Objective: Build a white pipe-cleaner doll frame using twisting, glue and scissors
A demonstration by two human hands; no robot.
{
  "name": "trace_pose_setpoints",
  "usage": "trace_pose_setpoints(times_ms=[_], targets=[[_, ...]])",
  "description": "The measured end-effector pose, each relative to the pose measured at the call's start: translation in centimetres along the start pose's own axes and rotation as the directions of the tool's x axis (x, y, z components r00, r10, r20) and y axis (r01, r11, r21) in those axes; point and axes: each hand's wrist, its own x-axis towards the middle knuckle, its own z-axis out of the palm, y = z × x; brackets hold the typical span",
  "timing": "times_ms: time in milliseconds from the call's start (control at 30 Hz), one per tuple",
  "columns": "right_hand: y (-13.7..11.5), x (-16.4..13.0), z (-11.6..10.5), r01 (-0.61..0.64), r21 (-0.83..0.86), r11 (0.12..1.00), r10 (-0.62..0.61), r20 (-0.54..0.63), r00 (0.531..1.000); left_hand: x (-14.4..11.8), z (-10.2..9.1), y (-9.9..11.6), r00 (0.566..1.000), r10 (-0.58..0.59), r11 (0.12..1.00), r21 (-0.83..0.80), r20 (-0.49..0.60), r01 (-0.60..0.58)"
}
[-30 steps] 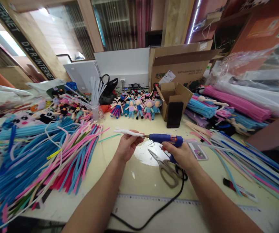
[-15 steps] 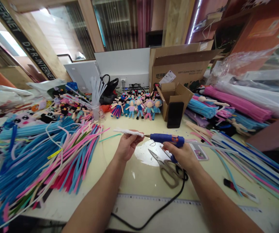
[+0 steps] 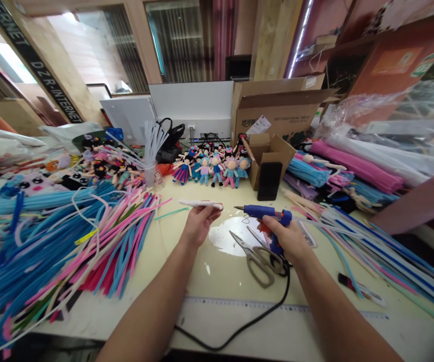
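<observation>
My left hand point(image 3: 198, 224) pinches a short white fuzzy pipe-cleaner piece point(image 3: 199, 204), held level above the table. My right hand point(image 3: 288, 239) grips a blue hot glue gun point(image 3: 265, 213) by its handle, nozzle pointing left with a small gap between its tip and the white piece. The gun's black cord point(image 3: 254, 315) trails back over the table edge. Grey-handled scissors point(image 3: 256, 257) lie open on the table just below both hands, beside a round white patch point(image 3: 226, 236).
A large heap of blue, pink and white pipe cleaners point(image 3: 58, 241) fills the left. More bundles point(image 3: 371, 241) lie at right. Small dolls point(image 3: 212, 168), a black phone point(image 3: 269, 181) against a small carton, and a big cardboard box point(image 3: 277, 108) stand behind. A ruler point(image 3: 239, 304) lies near the front edge.
The glue gun's nozzle has drawn back to the right, off the end of the white piece. My left hand has lowered the piece a little.
</observation>
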Motion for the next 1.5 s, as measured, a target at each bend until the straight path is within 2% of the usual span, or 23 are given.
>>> trace_pose_setpoints(times_ms=[100, 433, 667, 933, 1100, 1200, 1500], targets=[[0.1, -0.5, 0.3, -0.003, 0.045, 0.999, 0.003, 0.005, 1.000, -0.3, 0.4, -0.2, 1.000, -0.006, 1.000, 0.002, 0.025, 0.006], [0.5, -0.7, 1.5, 0.009, 0.042, 0.999, -0.010, 0.023, 1.000, -0.9, 1.1, -0.3, 0.998, -0.015, 1.000, -0.024, 0.066, 0.017], [0.1, -1.1, 0.9, 0.002, -0.030, 1.000, -0.003, -0.023, 1.000, -0.8, 1.0, -0.2, 0.998, -0.004, 1.000, -0.026, 0.064, 0.005], [-0.7, -1.4, 0.7, 0.054, -0.184, 0.981, -0.053, 0.010, 0.999, -0.7, 0.8, -0.2, 0.998, -0.004, 1.000, -0.015, 0.065, 0.005], [-0.6, -1.7, -0.7, -0.017, -0.053, 0.998, 0.014, -0.055, 0.998, -0.5, 0.8, 0.0, 0.999, 0.000, 1.000, -0.018, 0.050, 0.001], [-0.8, -2.1, -0.8, -0.045, 0.026, 0.999, 0.046, -0.057, 0.997, -0.6, 0.9, -0.2, 0.998, -0.002, 1.000, -0.004, 0.066, 0.003], [-1.3, -1.9, 0.4, 0.041, 0.003, 0.999, -0.041, 0.015, 0.999, -1.1, 1.4, -0.3, 0.995, 0.008, 0.999, 0.036, 0.097, -0.011]])
